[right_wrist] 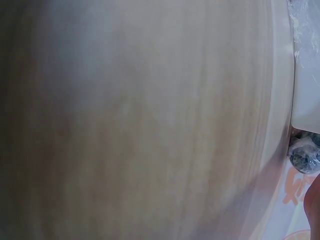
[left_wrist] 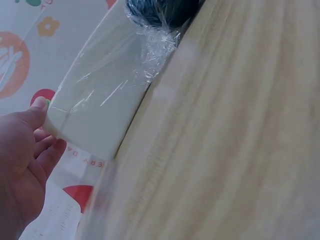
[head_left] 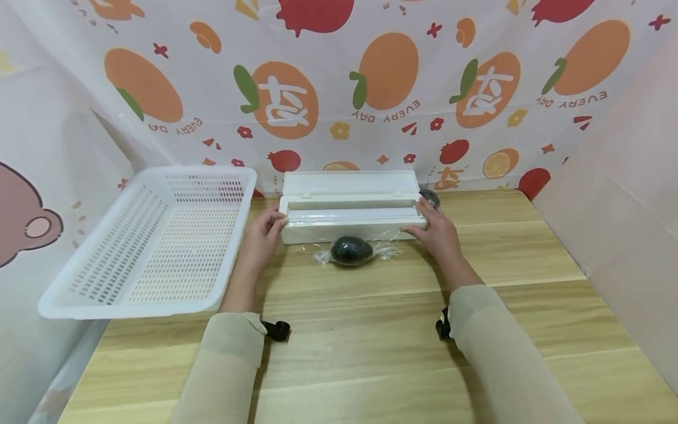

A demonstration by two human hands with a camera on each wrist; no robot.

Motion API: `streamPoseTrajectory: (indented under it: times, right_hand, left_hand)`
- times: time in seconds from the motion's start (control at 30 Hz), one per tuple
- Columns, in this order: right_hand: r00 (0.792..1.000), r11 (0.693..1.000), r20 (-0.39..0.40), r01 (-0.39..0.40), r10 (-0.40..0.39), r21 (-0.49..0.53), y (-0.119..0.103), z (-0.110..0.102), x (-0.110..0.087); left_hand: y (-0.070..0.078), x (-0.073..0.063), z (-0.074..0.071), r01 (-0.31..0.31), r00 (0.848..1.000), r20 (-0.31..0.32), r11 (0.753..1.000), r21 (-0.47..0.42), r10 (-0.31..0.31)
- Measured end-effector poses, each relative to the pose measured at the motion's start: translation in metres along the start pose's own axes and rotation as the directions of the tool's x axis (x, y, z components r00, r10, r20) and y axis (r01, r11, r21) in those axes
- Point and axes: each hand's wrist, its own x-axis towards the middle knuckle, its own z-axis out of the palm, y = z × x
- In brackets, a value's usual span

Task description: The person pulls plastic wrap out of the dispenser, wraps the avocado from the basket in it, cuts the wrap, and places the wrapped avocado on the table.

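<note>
A white cling film dispenser [head_left: 304, 237] lies across the back of the table with its lid [head_left: 349, 184] raised and a white roll [head_left: 352, 214] inside. Gripping its left end is my left hand [head_left: 261, 237], with the thumb at the near corner in the left wrist view. My right hand [head_left: 442, 237] holds the right end, thumb low at the front and fingers over the top edge. Just in front of the dispenser lies a dark oval fruit [head_left: 352, 251], like an avocado, wrapped in clear film twisted at both sides. Film also clings to the dispenser's front [left_wrist: 95, 105].
To the left stands a white perforated plastic basket [head_left: 246, 194]. Another film-wrapped dark fruit [head_left: 430, 198] sits behind the dispenser's right end. A fruit-patterned curtain [head_left: 339, 141] hangs along the back edge of the wooden table [head_left: 349, 353].
</note>
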Motion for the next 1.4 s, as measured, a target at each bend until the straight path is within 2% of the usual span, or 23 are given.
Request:
streamPoseTrajectory:
  times: [0.27,0.5,0.67,0.83,0.97,1.07,1.1,1.17,1.23,1.3,1.33,1.37,1.4]
  right_hand:
    - [0.998,0.999,0.058,-0.024,0.025,-0.023,-0.001,-0.003,0.001]
    - [0.989,0.999,0.147,0.009,-0.003,-0.042,0.0,-0.007,0.001]
    - [0.984,0.996,0.174,0.062,-0.049,-0.066,-0.004,-0.012,0.002]
    - [0.984,0.992,0.152,0.106,-0.094,-0.073,-0.01,-0.017,0.0]
    - [0.981,0.982,0.121,0.166,-0.155,-0.092,-0.015,-0.019,-0.005]
    - [0.963,0.953,0.071,0.268,-0.26,-0.145,-0.015,-0.019,-0.008]
    - [0.947,0.932,0.036,0.319,-0.318,-0.171,-0.015,-0.018,-0.009]
    - [0.898,0.883,-0.048,0.42,-0.438,-0.209,-0.015,-0.016,-0.011]
    - [0.826,0.826,-0.134,0.507,-0.547,-0.248,-0.017,-0.015,-0.013]
    - [0.76,0.781,-0.201,0.564,-0.618,-0.268,-0.021,-0.015,-0.015]
    - [0.746,0.772,-0.212,0.579,-0.631,-0.261,-0.024,-0.015,-0.016]
    - [0.744,0.772,-0.214,0.587,-0.633,-0.245,-0.028,-0.016,-0.018]
    - [0.756,0.781,-0.2,0.586,-0.623,-0.217,-0.031,-0.017,-0.02]
  left_hand:
    - [-0.002,0.0,-0.002,-0.003,1.0,-0.008,0.999,-0.045,0.003]
    - [-0.001,-0.005,0.0,0.004,1.0,0.003,0.999,-0.042,-0.004]
    - [0.006,-0.009,0.001,0.02,0.999,0.033,0.996,0.09,-0.023]
    - [0.017,-0.014,0.004,0.016,0.998,0.06,0.964,0.267,-0.033]
    - [0.031,-0.021,0.008,-0.032,0.999,0.047,0.926,0.375,0.016]
    - [0.043,-0.027,0.015,-0.115,0.993,0.023,0.904,0.411,0.115]
    - [0.047,-0.029,0.018,-0.157,0.986,0.01,0.896,0.415,0.169]
    - [0.055,-0.033,0.025,-0.269,0.954,-0.009,0.87,0.413,0.299]
    - [0.062,-0.036,0.032,-0.387,0.904,-0.004,0.824,0.413,0.427]
    - [0.069,-0.037,0.04,-0.485,0.858,0.049,0.775,0.405,0.511]
    - [0.072,-0.037,0.044,-0.52,0.842,0.094,0.754,0.401,0.531]
    - [0.074,-0.037,0.049,-0.545,0.831,0.144,0.739,0.397,0.537]
    - [0.077,-0.036,0.053,-0.561,0.825,0.195,0.731,0.389,0.53]
